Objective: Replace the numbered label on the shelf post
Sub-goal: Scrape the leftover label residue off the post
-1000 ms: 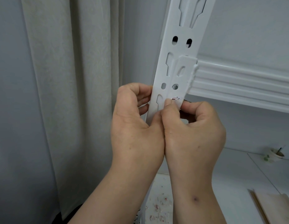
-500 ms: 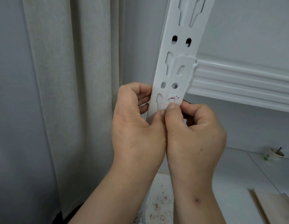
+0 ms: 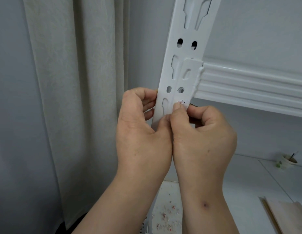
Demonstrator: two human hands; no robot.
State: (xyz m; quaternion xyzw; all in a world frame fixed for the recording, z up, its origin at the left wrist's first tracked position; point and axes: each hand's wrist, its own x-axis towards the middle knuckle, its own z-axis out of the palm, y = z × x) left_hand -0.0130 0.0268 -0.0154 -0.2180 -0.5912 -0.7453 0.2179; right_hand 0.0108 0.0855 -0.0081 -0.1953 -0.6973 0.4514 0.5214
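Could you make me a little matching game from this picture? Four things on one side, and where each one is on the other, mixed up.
Things:
1. left hand
2. right hand
3. paper scraps
4. small cup

Places:
A. scattered on the surface low down, under the wrists
B. far right, standing on the white surface
C. fingers curled round the left edge of the shelf post
D. thumb tip against the torn label remnant on the post

Pairs: 1-C, 2-D, 3-A, 4-B
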